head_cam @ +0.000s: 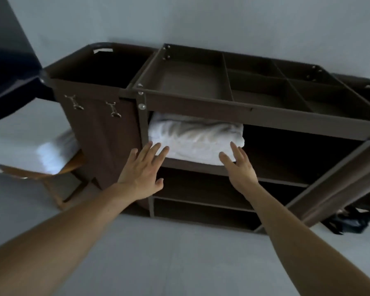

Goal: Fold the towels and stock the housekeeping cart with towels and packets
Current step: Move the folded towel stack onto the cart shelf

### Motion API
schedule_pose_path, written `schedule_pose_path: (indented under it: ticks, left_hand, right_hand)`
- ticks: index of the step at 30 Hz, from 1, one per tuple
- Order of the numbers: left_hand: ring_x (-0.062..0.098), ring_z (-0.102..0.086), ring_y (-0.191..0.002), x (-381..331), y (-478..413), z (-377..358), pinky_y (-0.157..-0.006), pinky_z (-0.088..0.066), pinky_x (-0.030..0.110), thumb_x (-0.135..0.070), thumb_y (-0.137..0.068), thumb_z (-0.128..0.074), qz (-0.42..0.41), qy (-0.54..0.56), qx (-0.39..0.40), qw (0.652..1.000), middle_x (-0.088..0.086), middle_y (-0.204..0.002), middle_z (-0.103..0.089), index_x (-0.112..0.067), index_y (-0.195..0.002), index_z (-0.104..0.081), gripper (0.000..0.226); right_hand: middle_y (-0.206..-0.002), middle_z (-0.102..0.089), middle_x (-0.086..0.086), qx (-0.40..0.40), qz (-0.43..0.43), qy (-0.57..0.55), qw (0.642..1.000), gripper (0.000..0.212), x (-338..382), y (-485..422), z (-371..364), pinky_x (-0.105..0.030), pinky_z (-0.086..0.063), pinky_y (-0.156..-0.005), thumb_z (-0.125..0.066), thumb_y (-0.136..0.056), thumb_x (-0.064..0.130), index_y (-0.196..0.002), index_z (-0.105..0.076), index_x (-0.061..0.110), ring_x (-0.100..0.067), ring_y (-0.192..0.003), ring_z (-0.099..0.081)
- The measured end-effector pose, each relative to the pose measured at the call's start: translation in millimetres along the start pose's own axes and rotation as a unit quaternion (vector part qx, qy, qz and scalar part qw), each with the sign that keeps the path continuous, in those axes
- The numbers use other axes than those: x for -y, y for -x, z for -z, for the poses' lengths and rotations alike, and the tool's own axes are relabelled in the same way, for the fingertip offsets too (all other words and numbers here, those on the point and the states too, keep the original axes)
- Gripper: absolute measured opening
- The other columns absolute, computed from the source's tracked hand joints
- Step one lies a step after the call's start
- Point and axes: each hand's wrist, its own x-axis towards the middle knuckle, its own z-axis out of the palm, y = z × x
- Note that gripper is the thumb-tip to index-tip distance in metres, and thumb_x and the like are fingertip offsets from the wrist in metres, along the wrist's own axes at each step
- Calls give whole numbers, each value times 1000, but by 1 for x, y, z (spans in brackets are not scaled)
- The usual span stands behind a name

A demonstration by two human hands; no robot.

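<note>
While both our arms reach toward the housekeeping cart [201, 104], our left hand [141, 171] and right hand [239, 167] are spread flat, fingers straight, holding nothing. A folded white towel [197, 139] lies at the left end of the cart's top shelf, just under its divided top tray [229, 82]. Our fingertips reach the towel's front edge at either end; we cannot tell whether they press it. More white towels [53, 154] lie left of the cart.

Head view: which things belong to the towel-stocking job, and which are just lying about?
Job: cart, folded towel on its upper shelf, white towels at left, left hand, right hand, both open.
Lying about: wooden stand, dark bundle on floor.
</note>
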Motion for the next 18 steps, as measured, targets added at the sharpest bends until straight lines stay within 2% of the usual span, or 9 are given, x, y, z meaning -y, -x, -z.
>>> schedule_pose_path:
  ticks: [4, 6, 12, 18]
  left_hand:
    - [29, -4, -151, 36, 64, 42, -116, -23, 51, -58, -89, -45, 61, 45, -8, 997, 9, -163, -7, -19, -156, 5, 92]
    - [29, -6, -151, 57, 97, 57, -116, -24, 51, -58, -88, -47, 98, 65, -10, 993, 9, -163, -10, -19, -156, 2, 93]
    - [28, -8, -150, 116, 187, 70, -117, -22, 48, -60, -87, -48, 194, 91, 16, 977, 8, -162, -14, -19, -157, -3, 93]
    - [28, -7, -150, 170, 227, 51, -116, -22, 50, -58, -86, -53, 277, 140, 44, 950, 5, -160, -13, -22, -155, -7, 90]
  right_hand:
    - [-166, -3, 8, 71, 64, 107, 990, 71, 64, 67, -27, -53, -16, -121, -38, -96, 66, -156, -10, 41, -20, -153, 0]
    - [-166, -1, 9, 91, 105, 157, 978, 72, 97, 92, -44, -56, -14, -120, -36, -95, 68, -156, -8, 42, -18, -152, 4]
    - [-166, 3, 7, 126, 235, 303, 915, 72, 174, 138, -101, -58, -13, -119, -27, -95, 70, -156, -5, 40, -21, -152, 8]
    - [-166, 3, 7, 190, 269, 305, 894, 71, 226, 134, -173, -59, -14, -119, -30, -94, 71, -155, -7, 42, -20, -153, 6]
